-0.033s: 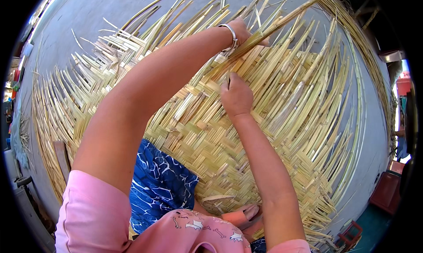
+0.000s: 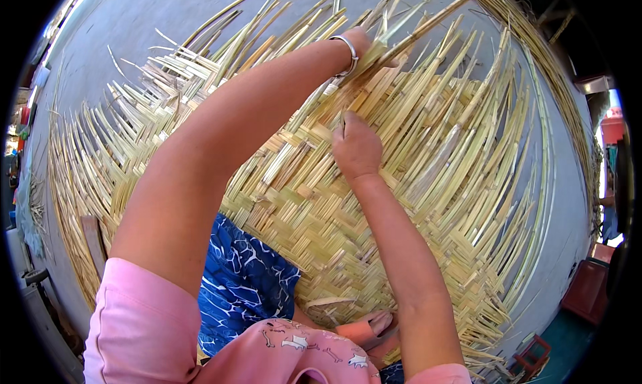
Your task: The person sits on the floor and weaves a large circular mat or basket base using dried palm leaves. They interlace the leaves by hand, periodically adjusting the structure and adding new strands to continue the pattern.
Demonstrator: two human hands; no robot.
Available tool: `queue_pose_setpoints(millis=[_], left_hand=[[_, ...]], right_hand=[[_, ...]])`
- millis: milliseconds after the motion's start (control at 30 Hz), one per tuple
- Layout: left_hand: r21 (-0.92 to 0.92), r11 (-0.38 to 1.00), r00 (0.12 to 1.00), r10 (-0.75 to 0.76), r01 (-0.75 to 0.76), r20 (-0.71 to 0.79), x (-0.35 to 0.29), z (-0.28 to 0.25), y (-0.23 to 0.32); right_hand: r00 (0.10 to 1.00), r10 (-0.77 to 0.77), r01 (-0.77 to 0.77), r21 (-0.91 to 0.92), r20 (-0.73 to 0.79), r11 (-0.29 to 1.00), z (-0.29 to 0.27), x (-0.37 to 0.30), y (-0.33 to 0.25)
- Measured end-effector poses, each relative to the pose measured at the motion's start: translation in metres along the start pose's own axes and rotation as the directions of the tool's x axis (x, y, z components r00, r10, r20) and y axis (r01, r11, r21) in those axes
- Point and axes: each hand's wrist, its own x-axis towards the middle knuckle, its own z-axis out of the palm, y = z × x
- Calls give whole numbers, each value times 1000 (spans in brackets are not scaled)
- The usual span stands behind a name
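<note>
Smooth grey floor spreads beneath the work and curves off toward the rim on every side. Low on the left, a flat brown piece of wood lies on the loose strip ends. Next comes the worker's pale pink short sleeve, then dark blue cloth with white, net-like lines over the lap. From left of these across to the far right stretches a broad mat of pale yellow-green split cane, flat on the floor directly before the worker, woven in the middle and fringed with loose strips. Toward its far edge, the left hand, with a silver bangle at the wrist, is against a raised bunch of long cane strips; these partly hide its fingers, so how tightly they close cannot be told. Just nearer the worker, the right hand rests at the weave, fingers curled in and thumb folded against them; whether a strip is pinched there cannot be told. Farther right, a bundle of long, thin brown canes runs along the floor, with a dark red piece of furniture below.
</note>
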Motion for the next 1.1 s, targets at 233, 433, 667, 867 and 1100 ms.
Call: queue_pose_setpoints(millis=[233,433,667,867,1100], left_hand=[[-58,872,865,471,-486,-172,-16,3,55],[-214,758,728,444,-616,-523,-13,-25,98],[-690,724,835,-365,-23,-411,30,-64,-81],[-973,229,857,-507,25,-98,-32,-75,-143],[-987,28,987,-5,-161,-161,-124,-68,-159]], right_hand=[[996,-82,84,-65,36,994,-2,-6,3],[996,-93,92,-62,-13,994,-2,-8,3],[969,12,-53,159,245,986,-14,7,4],[943,91,-151,169,319,974,-20,12,6],[949,101,-155,163,299,974,-15,11,5]])
